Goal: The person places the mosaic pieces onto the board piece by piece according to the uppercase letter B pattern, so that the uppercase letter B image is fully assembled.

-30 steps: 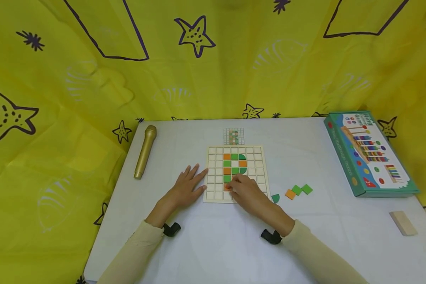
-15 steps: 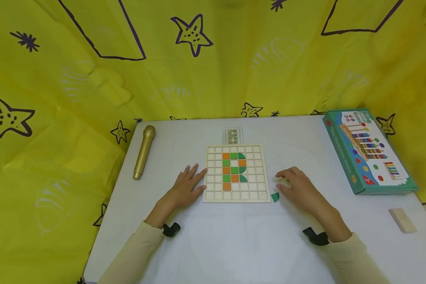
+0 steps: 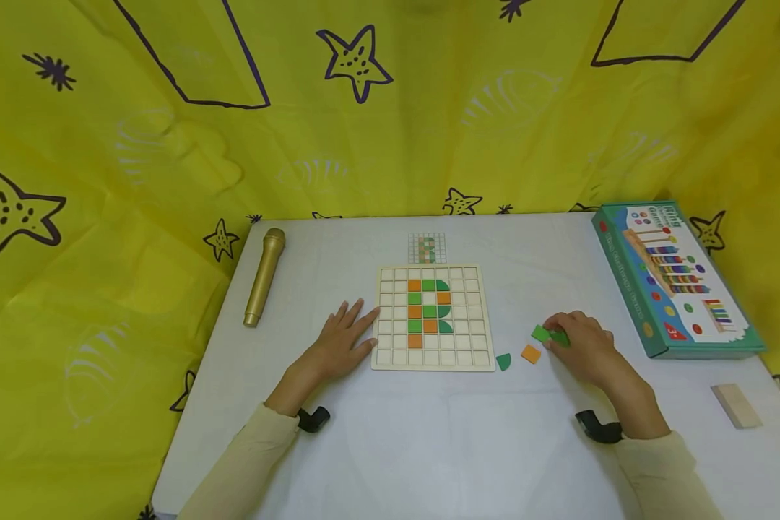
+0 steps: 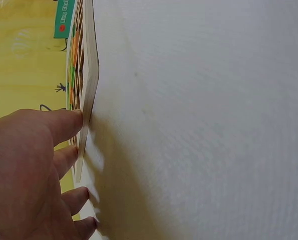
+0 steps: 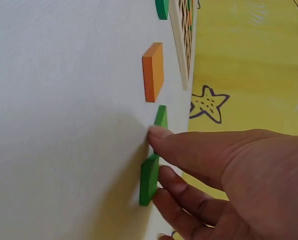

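A square wooden grid board lies mid-table, several orange, green and dark green tiles set in its cells. My left hand rests flat at its left edge; in the left wrist view, fingertips touch the board's side. My right hand is right of the board, thumb and fingers curled around a green square tile. Just beyond the thumb lies a second green square tile. An orange square tile and a dark green quarter-round tile lie between that hand and the board.
Behind the board lies a small pattern card. A gold microphone is at the left, a green game box at the right. Near the right table edge sits a wooden block. A yellow patterned cloth hangs behind.
My right hand has gone from the board to the loose tiles at the right and gripped a green one. Both green tiles shifted slightly away from me. My left hand stayed at the board.
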### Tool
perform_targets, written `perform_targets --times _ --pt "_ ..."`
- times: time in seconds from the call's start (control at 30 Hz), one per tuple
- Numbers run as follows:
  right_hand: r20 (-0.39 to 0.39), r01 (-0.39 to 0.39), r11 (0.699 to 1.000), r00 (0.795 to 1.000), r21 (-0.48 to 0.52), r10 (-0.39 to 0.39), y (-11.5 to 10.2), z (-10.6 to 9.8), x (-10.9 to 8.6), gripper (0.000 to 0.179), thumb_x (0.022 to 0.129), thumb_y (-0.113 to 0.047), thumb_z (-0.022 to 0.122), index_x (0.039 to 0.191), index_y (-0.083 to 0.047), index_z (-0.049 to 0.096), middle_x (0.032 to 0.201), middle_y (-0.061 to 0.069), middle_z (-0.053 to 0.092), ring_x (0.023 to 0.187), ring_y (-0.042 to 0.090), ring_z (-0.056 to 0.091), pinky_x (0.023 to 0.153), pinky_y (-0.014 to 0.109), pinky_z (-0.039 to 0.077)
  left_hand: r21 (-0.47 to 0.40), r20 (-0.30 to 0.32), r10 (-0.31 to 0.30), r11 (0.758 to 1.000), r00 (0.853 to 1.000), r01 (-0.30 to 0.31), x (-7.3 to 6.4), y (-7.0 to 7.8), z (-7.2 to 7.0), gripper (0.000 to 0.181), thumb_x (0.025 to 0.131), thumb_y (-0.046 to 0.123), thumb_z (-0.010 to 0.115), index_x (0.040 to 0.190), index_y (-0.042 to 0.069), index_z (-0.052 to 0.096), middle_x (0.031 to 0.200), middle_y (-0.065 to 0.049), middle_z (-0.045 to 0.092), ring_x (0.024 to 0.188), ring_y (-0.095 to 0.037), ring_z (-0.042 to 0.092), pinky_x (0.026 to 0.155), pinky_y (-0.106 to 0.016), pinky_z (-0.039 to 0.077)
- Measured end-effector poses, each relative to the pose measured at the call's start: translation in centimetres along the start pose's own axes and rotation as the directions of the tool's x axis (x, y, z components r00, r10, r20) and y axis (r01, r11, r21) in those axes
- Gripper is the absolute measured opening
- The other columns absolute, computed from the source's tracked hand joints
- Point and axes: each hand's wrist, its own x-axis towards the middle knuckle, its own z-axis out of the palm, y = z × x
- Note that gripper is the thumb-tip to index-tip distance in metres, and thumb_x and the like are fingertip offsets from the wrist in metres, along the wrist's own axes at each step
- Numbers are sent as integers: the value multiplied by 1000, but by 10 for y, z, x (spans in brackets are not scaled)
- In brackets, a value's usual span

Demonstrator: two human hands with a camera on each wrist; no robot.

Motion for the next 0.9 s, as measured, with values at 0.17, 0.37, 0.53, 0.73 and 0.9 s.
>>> perform_targets --times 0.17,0.37,0.53,0.73,0.9 --pt "-40 32 999 999 18 -31 -2 6 8 36 101 -10 67 135 2 61 132 31 57 122 53 51 87 64 35 0 1 5 1000 1000 -5 0 1 -1 65 112 45 47 169 25 26 177 -14 9 163 -43 1 129 -65 7" --pt "-52 53 997 997 62 -50 -10 14 16 34 101 -4 64 134 3 62 131 29 57 122 46 54 90 61 34 -3 -1 2 1000 1000 -2 -1 1 -1 65 112 46 47 170 26 25 177 -13 9 163 -42 0 129 -65 6" --pt "-49 47 995 998 87 -43 -19 20 19 32 102 -6 65 133 2 63 130 26 57 120 44 56 94 60 35 -12 -2 4 1000 1000 -4 -1 1 -2 64 112 46 47 170 26 26 177 -13 9 163 -42 0 130 -64 6" --pt "-46 86 988 996 125 -81 -28 26 20 30 104 -6 65 132 2 63 129 25 57 120 42 56 99 60 36 -3 3 -2 1000 1000 2 -1 0 -2 65 112 46 46 170 26 26 178 -12 8 163 -41 0 130 -63 6" --pt "-38 109 983 994 145 -105 -53 33 20 32 103 -7 66 134 1 63 132 23 56 121 40 58 100 58 40 -3 3 -2 1000 1000 2 0 -1 -1 65 112 46 46 170 26 26 178 -12 9 163 -41 1 130 -63 6"
